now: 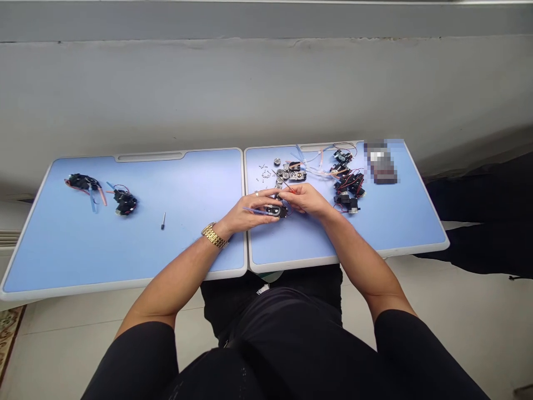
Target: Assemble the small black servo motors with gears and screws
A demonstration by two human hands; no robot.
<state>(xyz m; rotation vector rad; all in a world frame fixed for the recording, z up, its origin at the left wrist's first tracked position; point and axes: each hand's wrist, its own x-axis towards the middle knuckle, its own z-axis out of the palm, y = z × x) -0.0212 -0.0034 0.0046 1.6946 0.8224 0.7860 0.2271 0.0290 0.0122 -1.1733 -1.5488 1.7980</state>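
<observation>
The black part (276,211) lay at the fingertips of the left hand (249,211), over the right-hand blue table (291,244) near the seam between the two tables. The left hand held it with the thumb along its near side and the fingers reaching over its far side, spread a little apart; a blue strip (255,210) ran from it across the palm side. The right hand (308,199) came in from the other side, just beyond and to the right of the black part, its thumb and fingers pinched narrowly around the red handle of a thin tool (292,190). The tool's dark shaft slanted away and to the left, towards the metal-and-black assembly (297,175); whether its tip touched anything could not be told. Both forearms stretched forward and inward from the body, elbows out wide, so that the hands nearly met; a gold watch (215,235) circled the left wrist. Past the hands, loose screws (265,174) lay scattered left of the assembly, with a small round part (277,161) near them. Well to the right sat a cluster of black modules (350,186) with red wires, and beyond it a pixelated dark object (383,161). On the left-hand table (187,255) rested two wired black units (125,201) and a small screwdriver (162,222).
</observation>
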